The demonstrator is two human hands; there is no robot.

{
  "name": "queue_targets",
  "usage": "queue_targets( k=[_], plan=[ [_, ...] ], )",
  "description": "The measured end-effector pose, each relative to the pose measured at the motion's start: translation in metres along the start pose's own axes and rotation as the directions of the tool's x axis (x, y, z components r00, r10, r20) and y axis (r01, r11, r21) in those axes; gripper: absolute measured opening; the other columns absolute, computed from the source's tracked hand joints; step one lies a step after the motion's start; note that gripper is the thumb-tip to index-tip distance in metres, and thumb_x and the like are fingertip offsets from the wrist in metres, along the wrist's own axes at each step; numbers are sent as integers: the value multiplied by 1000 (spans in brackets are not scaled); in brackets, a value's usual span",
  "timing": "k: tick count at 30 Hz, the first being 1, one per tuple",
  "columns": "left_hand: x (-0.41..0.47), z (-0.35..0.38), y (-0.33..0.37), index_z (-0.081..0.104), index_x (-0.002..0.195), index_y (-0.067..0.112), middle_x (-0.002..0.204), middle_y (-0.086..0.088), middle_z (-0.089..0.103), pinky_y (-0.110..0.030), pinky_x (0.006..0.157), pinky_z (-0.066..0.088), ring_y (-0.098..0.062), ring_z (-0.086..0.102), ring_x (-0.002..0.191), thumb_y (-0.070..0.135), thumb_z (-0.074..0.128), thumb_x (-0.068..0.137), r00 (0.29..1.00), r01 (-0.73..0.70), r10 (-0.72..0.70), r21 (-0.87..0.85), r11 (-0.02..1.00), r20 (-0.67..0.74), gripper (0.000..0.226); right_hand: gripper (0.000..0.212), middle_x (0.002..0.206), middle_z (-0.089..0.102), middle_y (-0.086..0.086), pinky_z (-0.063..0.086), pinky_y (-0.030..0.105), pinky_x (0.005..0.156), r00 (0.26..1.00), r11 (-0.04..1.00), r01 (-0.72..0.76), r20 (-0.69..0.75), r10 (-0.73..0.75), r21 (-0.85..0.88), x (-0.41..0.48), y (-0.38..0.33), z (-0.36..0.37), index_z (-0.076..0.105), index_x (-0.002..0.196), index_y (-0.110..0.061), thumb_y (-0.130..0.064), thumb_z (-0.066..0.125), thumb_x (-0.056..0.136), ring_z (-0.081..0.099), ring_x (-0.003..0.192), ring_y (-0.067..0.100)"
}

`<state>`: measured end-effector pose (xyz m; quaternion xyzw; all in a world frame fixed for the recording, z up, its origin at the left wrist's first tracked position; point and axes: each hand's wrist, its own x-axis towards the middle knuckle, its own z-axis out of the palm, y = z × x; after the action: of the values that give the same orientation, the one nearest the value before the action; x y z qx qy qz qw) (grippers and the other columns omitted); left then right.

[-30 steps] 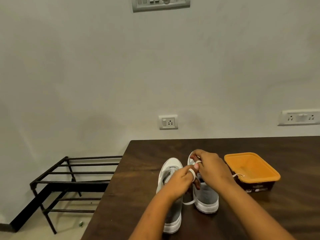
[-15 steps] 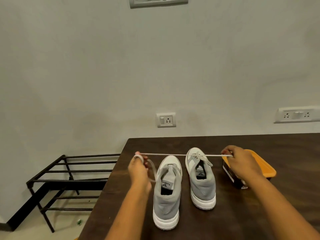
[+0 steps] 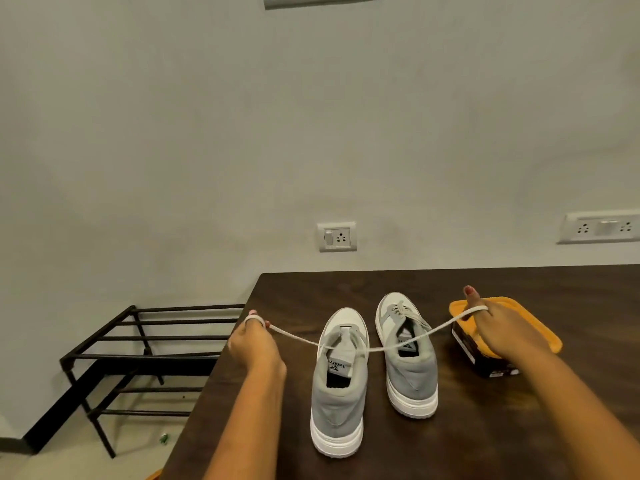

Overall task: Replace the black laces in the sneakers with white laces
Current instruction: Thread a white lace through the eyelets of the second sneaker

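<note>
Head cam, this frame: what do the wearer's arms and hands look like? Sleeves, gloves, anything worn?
The left forearm and right forearm are bare to the frame edge: no sleeves, gloves, watch or bands visible. The right hand has a red-painted nail; the left hand shows a pinkish nail.

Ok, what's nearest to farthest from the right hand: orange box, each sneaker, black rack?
1. Orange box, beside the right hand holding the white lace.
2. Laced sneaker, to its left.
3. Other sneaker, further left.
4. Black rack, far left.
</note>
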<state>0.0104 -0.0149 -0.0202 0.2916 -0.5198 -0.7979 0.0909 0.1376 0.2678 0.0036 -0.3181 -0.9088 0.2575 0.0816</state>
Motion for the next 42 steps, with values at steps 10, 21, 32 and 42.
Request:
queue_targets(
  k=[10, 21, 32, 42],
  plan=[
    [-41, -11, 2, 64, 99, 1, 97, -16, 68, -31, 65, 60, -23, 70, 80, 1, 47, 95, 177, -82, -580, 600, 796, 795, 18, 31, 93, 70, 8, 52, 29, 67, 885, 844, 141, 317, -341, 517, -4, -36, 32, 68, 103, -10, 10, 46, 94, 65, 82, 18],
    [-81, 16, -27, 65, 113, 12, 106, -3, 66, -25, 82, 55, -14, 64, 96, -13, 34, 90, -3, -275, -603, 579, 767, 798, 46, 34, 112, 68, 10, 54, 33, 88, 883, 521, -66, 293, -367, 851, -14, -42, 20, 66, 116, -8, 5, 44, 94, 65, 101, 23],
    [-57, 18, -52, 71, 81, -3, 58, 12, 62, -10, 63, 45, -2, 56, 62, -14, 39, 79, 272, -752, -421, 464, 468, 865, 34, 37, 102, 68, 7, 53, 22, 64, 961, 681, 146, 62, -271, 717, 4, -36, 44, 70, 91, -20, 6, 43, 96, 67, 60, 14],
    [-59, 21, -67, 68, 109, 17, 114, -3, 66, -21, 85, 46, -18, 60, 103, 7, 53, 84, 500, -848, 42, 479, 229, 865, 31, 29, 120, 66, -3, 50, 26, 93, 903, 939, 343, 277, -327, -9, -8, -43, 68, 66, 119, -21, -18, 62, 91, 62, 107, 12]
  ],
)
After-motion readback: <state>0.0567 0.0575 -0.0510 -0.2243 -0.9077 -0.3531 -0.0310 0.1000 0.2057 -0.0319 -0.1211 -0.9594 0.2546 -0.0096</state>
